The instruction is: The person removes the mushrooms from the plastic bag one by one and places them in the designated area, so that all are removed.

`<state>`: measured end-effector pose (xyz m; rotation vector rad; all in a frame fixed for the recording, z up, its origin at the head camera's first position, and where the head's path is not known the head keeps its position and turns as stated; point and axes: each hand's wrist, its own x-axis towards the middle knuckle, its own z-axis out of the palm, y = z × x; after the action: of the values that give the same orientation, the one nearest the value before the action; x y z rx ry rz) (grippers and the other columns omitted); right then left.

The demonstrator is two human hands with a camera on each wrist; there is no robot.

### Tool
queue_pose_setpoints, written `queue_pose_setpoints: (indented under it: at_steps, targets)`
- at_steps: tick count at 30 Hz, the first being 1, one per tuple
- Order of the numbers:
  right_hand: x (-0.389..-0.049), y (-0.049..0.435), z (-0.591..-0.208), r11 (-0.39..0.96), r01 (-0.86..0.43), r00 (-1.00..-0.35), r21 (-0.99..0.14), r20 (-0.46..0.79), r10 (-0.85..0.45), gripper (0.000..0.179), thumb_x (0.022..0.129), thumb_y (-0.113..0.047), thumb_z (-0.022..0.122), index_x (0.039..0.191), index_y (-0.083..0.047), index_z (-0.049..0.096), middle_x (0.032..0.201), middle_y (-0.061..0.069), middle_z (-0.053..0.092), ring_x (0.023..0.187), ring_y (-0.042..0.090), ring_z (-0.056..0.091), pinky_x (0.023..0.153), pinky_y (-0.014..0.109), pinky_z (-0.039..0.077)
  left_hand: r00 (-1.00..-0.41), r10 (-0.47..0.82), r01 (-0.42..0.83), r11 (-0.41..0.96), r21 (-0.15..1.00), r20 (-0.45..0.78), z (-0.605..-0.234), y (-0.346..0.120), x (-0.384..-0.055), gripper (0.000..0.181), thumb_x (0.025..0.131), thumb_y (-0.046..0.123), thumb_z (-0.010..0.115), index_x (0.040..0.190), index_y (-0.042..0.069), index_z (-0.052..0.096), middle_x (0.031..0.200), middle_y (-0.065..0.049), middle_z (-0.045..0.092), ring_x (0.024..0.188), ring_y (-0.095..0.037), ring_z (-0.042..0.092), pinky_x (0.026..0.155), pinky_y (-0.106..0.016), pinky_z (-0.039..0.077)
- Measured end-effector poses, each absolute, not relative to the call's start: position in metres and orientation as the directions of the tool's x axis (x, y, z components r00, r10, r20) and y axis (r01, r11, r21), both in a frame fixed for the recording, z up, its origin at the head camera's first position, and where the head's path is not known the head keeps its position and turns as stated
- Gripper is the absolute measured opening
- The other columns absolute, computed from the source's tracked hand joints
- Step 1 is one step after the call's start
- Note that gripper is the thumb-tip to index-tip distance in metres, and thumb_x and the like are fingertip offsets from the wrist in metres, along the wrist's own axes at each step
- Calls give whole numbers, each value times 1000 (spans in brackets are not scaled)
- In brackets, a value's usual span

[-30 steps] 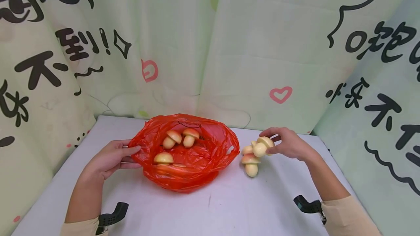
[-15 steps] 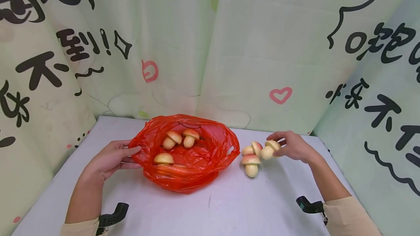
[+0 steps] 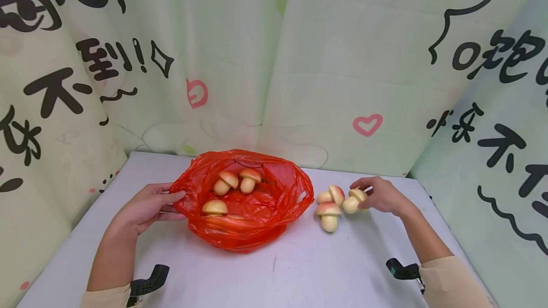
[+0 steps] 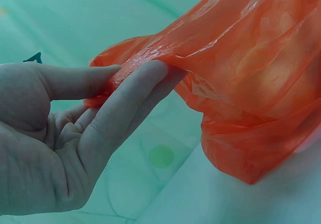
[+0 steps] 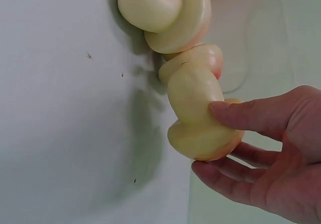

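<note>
Lower and a little farther right than in the earlier frames, the pale mushroom point(image 3: 351, 206) in the person's right grip point(image 3: 381, 195) is beside two others; the red bag point(image 3: 239, 234) stays put. The right grip pinches this smooth, glossy piece by its rounded cap, thumb near the joint with the plump stem; whether it touches the table point(image 3: 274, 279) I cannot tell.

Just left of it, a second mushroom point(image 3: 328, 209) lies with its stem toward the person, its domed cap blushed red over cream. Behind that, a third mushroom point(image 3: 337, 194) points its stem left.

The left grip point(image 3: 150, 207) pinches the bag's left edge between thumb and fingers. Thin, shiny, crinkled plastic gapes wide, showing two red-capped mushrooms point(image 3: 250, 175) and a yellowish one point(image 3: 215, 207) inside.
</note>
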<state>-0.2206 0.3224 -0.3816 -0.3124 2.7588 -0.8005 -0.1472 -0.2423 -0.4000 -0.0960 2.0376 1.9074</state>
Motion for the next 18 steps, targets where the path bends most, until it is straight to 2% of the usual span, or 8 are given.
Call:
queue_pose_setpoints:
  at_steps: [18]
  targets:
    - [-230,322,-398,842,-128,-935,-523,-219,-278,48,79,-3,83,125,2,69,118,22,67,101,33,65,77,34,58,-940,175,-281,96,955,-294,-401,-242,-148,61,104,24,66,149,-10,43,110,-6,75,93,-24,79,82,-37,65]
